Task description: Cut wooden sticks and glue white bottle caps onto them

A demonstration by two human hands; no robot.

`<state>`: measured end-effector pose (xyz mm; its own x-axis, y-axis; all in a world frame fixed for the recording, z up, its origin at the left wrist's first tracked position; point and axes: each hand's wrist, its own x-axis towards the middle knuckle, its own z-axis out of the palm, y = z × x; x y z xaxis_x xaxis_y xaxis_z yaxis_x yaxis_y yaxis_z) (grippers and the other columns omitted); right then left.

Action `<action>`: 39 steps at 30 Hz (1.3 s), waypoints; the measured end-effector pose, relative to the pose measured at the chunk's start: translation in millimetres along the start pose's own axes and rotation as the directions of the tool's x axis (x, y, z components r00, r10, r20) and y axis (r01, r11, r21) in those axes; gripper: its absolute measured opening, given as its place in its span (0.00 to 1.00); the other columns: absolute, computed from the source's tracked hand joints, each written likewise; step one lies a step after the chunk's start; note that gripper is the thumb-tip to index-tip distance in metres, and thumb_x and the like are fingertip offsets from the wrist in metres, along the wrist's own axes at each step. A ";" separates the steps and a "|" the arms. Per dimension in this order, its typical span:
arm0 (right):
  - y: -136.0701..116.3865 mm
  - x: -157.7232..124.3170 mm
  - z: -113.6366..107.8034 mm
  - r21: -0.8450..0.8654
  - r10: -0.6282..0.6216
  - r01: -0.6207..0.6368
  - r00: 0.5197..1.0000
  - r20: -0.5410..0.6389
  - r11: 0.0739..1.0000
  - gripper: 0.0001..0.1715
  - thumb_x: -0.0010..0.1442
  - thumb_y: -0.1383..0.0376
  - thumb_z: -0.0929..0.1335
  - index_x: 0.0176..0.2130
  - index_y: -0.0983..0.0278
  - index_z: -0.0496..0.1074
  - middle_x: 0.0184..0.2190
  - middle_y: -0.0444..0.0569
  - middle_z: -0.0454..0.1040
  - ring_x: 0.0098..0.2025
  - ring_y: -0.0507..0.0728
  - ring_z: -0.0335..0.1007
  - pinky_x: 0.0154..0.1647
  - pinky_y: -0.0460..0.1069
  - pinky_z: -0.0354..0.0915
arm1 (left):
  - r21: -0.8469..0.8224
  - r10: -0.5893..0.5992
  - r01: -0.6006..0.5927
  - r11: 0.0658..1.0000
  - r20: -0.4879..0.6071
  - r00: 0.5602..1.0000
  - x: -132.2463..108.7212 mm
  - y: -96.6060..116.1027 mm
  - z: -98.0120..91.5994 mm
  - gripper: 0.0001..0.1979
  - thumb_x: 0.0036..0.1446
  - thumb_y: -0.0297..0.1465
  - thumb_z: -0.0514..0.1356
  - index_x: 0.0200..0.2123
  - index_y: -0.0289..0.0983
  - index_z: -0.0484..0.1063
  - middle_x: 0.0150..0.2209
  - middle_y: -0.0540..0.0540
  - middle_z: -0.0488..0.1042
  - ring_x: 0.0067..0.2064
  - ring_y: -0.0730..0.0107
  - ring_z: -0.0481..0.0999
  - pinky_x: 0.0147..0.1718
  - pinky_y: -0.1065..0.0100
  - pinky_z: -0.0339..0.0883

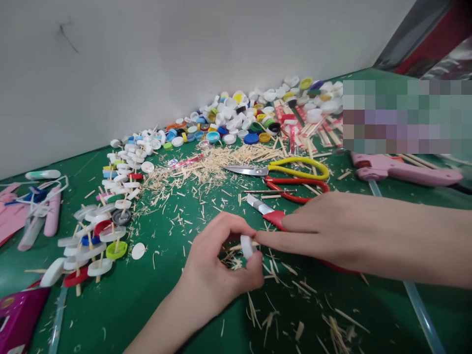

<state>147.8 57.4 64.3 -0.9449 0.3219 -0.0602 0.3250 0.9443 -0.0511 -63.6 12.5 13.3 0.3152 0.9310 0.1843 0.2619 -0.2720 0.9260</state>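
My left hand (pixel 221 265) is closed, pinching a white bottle cap (pixel 246 247) on edge between thumb and fingers. A thin wooden stick (pixel 233 248) runs through the cap. From the right reaches my right hand (pixel 317 233), its index finger stretched out to touch the stick's end beside the cap. Under its other fingers passes a red-handled craft knife (pixel 273 216), blade pointing away to the left; the palm hides how the handle is gripped. Beyond the knife lie scissors (pixel 247 170) with one yellow and one red handle loop.
Caps on sticks (pixel 99 236) line the left side. Loose bottle caps (pixel 230 115) heap along the wall (pixel 147 59). Wood shavings (pixel 210 167) litter the green table (pixel 165 305). A pink glue gun (pixel 405 169) lies right; a magenta box (pixel 22 314) sits front left.
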 end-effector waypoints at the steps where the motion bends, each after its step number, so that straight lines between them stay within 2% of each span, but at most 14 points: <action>1: -1.5 0.4 0.8 -0.028 0.002 -0.002 1.000 -0.008 1.000 0.27 0.58 0.76 0.58 0.56 0.61 0.62 0.26 0.45 0.68 0.21 0.53 0.57 0.20 0.50 0.46 | -0.032 -0.015 0.015 0.999 -0.001 1.000 0.3 -0.5 0.4 0.09 0.48 0.23 0.59 0.34 0.39 0.66 0.35 0.48 0.67 0.34 0.72 0.69 0.31 0.71 0.66; 5: -6.3 1.6 -0.8 -0.149 -0.020 0.020 1.000 0.001 0.989 0.27 0.57 0.75 0.58 0.55 0.63 0.64 0.22 0.45 0.67 0.19 0.54 0.53 0.18 0.51 0.45 | -0.173 -0.107 0.107 0.979 0.012 0.994 1.9 -2.8 1.0 0.08 0.48 0.23 0.58 0.31 0.39 0.62 0.32 0.49 0.66 0.30 0.75 0.66 0.26 0.73 0.64; 8: -8.9 2.9 -3.1 -0.173 -0.049 0.047 0.999 -0.005 0.984 0.25 0.58 0.74 0.57 0.54 0.65 0.65 0.22 0.46 0.66 0.19 0.54 0.53 0.18 0.52 0.45 | -0.238 -0.158 0.165 0.957 0.046 0.986 1.8 -2.2 1.9 0.09 0.47 0.23 0.58 0.31 0.39 0.61 0.32 0.50 0.66 0.27 0.76 0.64 0.24 0.73 0.61; 14: -10.5 3.7 -5.0 -0.130 -0.046 0.051 0.998 0.039 0.990 0.26 0.62 0.73 0.52 0.52 0.63 0.66 0.21 0.45 0.65 0.18 0.53 0.53 0.18 0.52 0.46 | -0.232 -0.223 0.239 0.943 0.095 0.970 -1.5 1.7 0.8 0.12 0.43 0.20 0.58 0.31 0.39 0.61 0.33 0.50 0.67 0.28 0.76 0.64 0.23 0.73 0.59; 17: 1.9 -13.3 -8.4 -0.118 0.003 -0.001 1.000 0.015 0.993 0.28 0.64 0.72 0.49 0.57 0.63 0.62 0.22 0.45 0.65 0.20 0.52 0.55 0.20 0.51 0.48 | -0.136 -0.209 0.210 0.968 0.018 0.978 -2.0 -4.5 -14.6 0.08 0.45 0.21 0.57 0.27 0.39 0.62 0.30 0.49 0.67 0.29 0.73 0.67 0.24 0.71 0.60; 19: 13.8 -31.1 -11.0 -0.164 0.153 -0.153 0.988 -0.009 0.975 0.32 0.63 0.73 0.47 0.63 0.61 0.53 0.21 0.43 0.63 0.20 0.51 0.54 0.21 0.50 0.50 | -0.103 -0.194 0.182 0.978 -0.125 0.973 -1.1 -9.4 -26.5 0.07 0.48 0.22 0.55 0.25 0.39 0.59 0.27 0.51 0.66 0.29 0.73 0.68 0.27 0.70 0.62; 21: 22.5 -47.4 -11.9 -0.194 0.219 -0.212 0.975 0.018 0.958 0.32 0.64 0.70 0.49 0.65 0.58 0.48 0.20 0.41 0.60 0.19 0.50 0.52 0.21 0.51 0.48 | -0.078 -0.183 0.170 0.982 -0.194 0.964 1.0 -12.3 -32.1 0.07 0.50 0.23 0.55 0.27 0.39 0.59 0.28 0.52 0.66 0.29 0.74 0.68 0.26 0.71 0.62; 25: 21.3 -55.6 -7.3 -0.171 0.157 -0.154 0.988 0.005 0.973 0.35 0.62 0.75 0.51 0.66 0.58 0.46 0.22 0.42 0.61 0.22 0.52 0.55 0.22 0.51 0.48 | -0.054 -0.223 0.219 0.974 -0.069 0.972 5.6 -12.5 -21.7 0.04 0.52 0.26 0.55 0.33 0.39 0.62 0.30 0.50 0.65 0.31 0.73 0.68 0.27 0.71 0.63; 28: 13.3 -44.0 -4.2 -0.102 0.140 -0.139 0.990 0.001 0.985 0.31 0.62 0.75 0.53 0.63 0.61 0.50 0.24 0.43 0.64 0.23 0.52 0.57 0.22 0.50 0.48 | -0.041 -0.200 0.198 0.979 -0.050 0.979 6.1 -10.5 -15.3 0.07 0.54 0.25 0.53 0.38 0.39 0.62 0.36 0.47 0.66 0.41 0.69 0.70 0.39 0.67 0.67; 30: 10.1 -36.3 -3.3 -0.063 0.119 -0.120 0.993 -0.004 0.991 0.30 0.61 0.75 0.55 0.62 0.63 0.53 0.25 0.44 0.65 0.23 0.53 0.57 0.22 0.50 0.49 | 0.069 -0.164 0.164 0.984 -0.001 0.986 4.5 -7.2 -18.5 0.11 0.55 0.25 0.52 0.42 0.40 0.61 0.43 0.45 0.65 0.49 0.65 0.68 0.47 0.63 0.64; 32: 9.0 -31.9 -2.3 -0.045 0.105 -0.106 0.994 -0.010 0.993 0.31 0.59 0.77 0.56 0.60 0.64 0.54 0.26 0.45 0.67 0.23 0.53 0.57 0.23 0.50 0.50 | 0.259 -0.160 0.135 0.956 0.077 0.984 2.3 -2.1 -25.9 0.14 0.56 0.27 0.53 0.46 0.43 0.60 0.47 0.44 0.64 0.52 0.62 0.65 0.50 0.61 0.63; 35: 8.6 -31.1 0.1 -0.035 0.099 -0.099 0.995 0.014 0.994 0.34 0.55 0.78 0.58 0.60 0.63 0.54 0.28 0.45 0.69 0.23 0.54 0.58 0.23 0.50 0.51 | 0.526 -0.174 0.063 0.848 0.164 0.971 -0.7 5.7 -37.3 0.16 0.55 0.35 0.58 0.47 0.44 0.62 0.48 0.44 0.64 0.50 0.58 0.65 0.44 0.62 0.65; 39: 6.6 -33.1 3.2 -0.021 0.122 -0.121 0.991 0.055 0.992 0.36 0.52 0.77 0.61 0.59 0.63 0.55 0.25 0.43 0.68 0.21 0.53 0.55 0.21 0.50 0.48 | 0.680 -0.168 -0.039 0.732 0.236 0.957 -4.1 6.0 -44.6 0.16 0.52 0.41 0.60 0.43 0.43 0.67 0.42 0.45 0.69 0.42 0.59 0.67 0.35 0.64 0.65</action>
<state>181.3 52.8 62.7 -0.8945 0.4303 -0.1211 0.4359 0.8997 -0.0227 -104.1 17.9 32.9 0.4728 0.8793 -0.0574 0.8000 -0.4010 0.4464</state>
